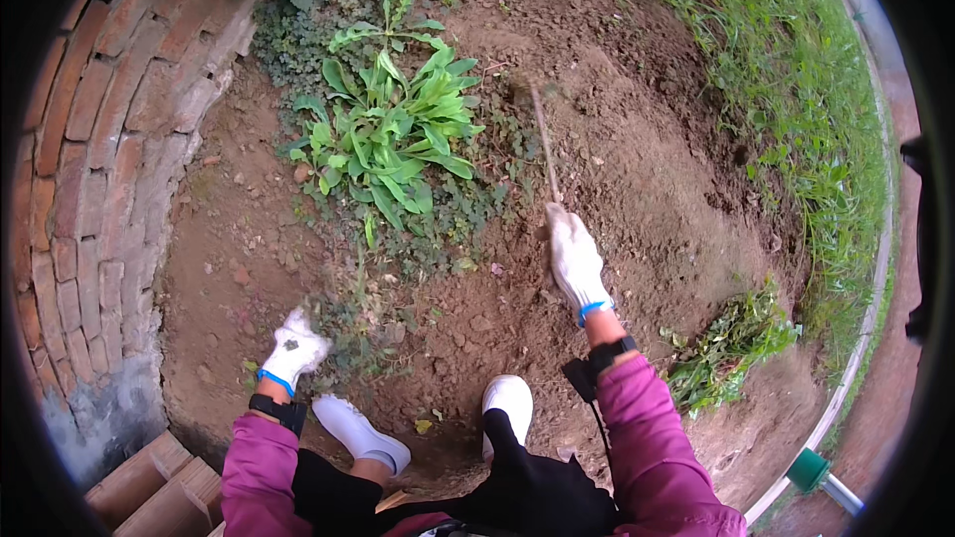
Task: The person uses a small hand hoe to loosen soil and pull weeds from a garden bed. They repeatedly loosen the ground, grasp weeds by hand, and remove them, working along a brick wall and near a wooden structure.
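My right hand (574, 253), in a white knit glove with a blue cuff, grips the lower end of a thin wooden handle (545, 134). The handle reaches forward over the soil, and its far end is blurred, so the tool's head cannot be made out. My left hand (297, 347), gloved alike, is low beside a clump of small-leaved weeds (358, 339). Its fingers are blurred, and whether they hold any stems is unclear. Ahead of both hands grows a bright green leafy plant (403, 134), with low weeds (470, 216) around its base.
A brick wall (112, 119) curves along the left, with wooden boards (160, 485) below it. Pulled greens (735, 350) lie in a pile on the right. Grass (813, 142) borders the bare soil (656, 224). My white shoes (509, 403) stand on the soil.
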A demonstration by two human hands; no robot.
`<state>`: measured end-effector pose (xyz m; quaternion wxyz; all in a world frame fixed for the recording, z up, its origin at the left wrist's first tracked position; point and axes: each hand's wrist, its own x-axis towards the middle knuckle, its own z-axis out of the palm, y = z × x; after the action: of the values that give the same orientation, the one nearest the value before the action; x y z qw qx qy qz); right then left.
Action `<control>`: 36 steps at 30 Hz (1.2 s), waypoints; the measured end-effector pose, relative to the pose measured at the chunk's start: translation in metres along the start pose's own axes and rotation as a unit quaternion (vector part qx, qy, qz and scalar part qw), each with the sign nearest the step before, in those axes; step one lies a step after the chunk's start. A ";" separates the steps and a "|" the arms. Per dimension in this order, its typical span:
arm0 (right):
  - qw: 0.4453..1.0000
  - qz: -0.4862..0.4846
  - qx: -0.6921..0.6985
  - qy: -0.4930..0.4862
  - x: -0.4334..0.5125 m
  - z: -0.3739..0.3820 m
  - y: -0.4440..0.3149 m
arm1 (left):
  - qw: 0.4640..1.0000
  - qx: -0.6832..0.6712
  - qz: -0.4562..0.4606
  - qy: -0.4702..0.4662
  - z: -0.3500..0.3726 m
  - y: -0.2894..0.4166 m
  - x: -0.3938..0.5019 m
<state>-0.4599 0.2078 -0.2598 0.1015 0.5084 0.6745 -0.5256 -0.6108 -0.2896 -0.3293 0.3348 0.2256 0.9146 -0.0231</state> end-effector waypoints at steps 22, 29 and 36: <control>0.994 0.045 0.011 -0.103 -0.091 0.048 0.047 | 0.945 -0.282 -0.005 -0.166 -0.107 0.109 -0.054; 0.992 0.064 -0.023 -0.109 -0.115 0.078 0.144 | 0.933 -0.315 0.170 0.033 -0.091 0.098 -0.066; 0.986 0.032 0.012 -0.162 -0.069 0.070 0.042 | 0.942 -0.331 0.041 -0.049 -0.056 0.051 -0.074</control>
<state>-0.4227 0.1076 -0.2683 0.2201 0.4386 0.6261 -0.6060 -0.5729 -0.2624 -0.2340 0.4353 0.1383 0.8432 0.2835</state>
